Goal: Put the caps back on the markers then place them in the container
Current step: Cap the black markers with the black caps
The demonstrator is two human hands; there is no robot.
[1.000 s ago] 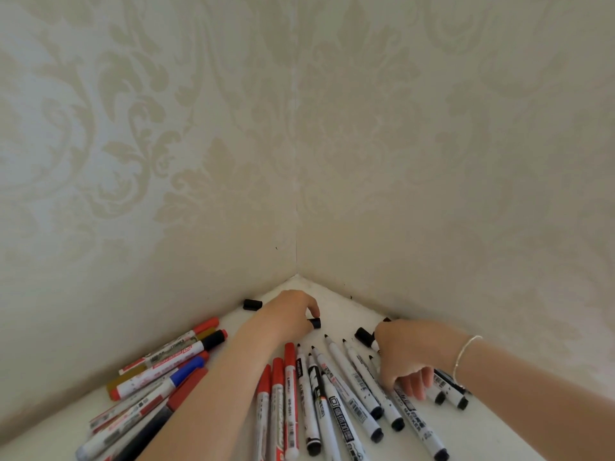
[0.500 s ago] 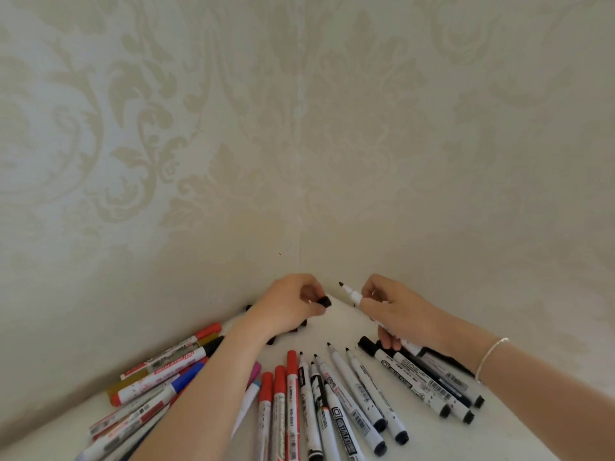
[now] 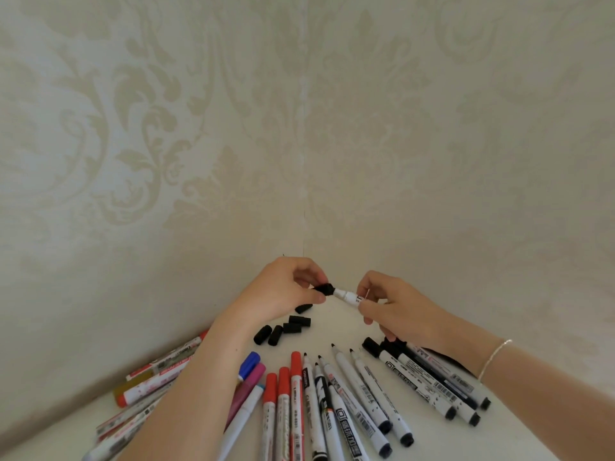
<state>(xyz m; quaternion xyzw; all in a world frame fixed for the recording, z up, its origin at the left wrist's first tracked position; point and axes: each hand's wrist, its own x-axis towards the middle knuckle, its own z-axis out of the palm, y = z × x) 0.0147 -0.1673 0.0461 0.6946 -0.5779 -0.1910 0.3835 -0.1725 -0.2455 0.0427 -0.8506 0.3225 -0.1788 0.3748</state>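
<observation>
My left hand point(image 3: 283, 291) pinches a black cap point(image 3: 324, 289) above the white table point(image 3: 332, 331), near the room corner. My right hand point(image 3: 392, 307) grips a white marker point(image 3: 347, 296) by its barrel. The cap sits over the marker's tip, the two held end to end between my hands. Several loose black caps point(image 3: 283, 329) lie on the table just below. Several uncapped white markers point(image 3: 359, 387) fan out in front of me, beside red-capped markers point(image 3: 286, 390) and black-capped markers point(image 3: 419, 377). No container is in view.
More markers with red, blue and pink caps point(image 3: 156, 377) lie at the left, partly hidden under my left forearm. Patterned wallpapered walls point(image 3: 199, 161) close the corner behind the table. A thin bracelet point(image 3: 494, 356) circles my right wrist.
My right hand lifted a white marker off the table. My left hand picked up a black cap. Both rose and came together, and the cap now covers the marker's tip.
</observation>
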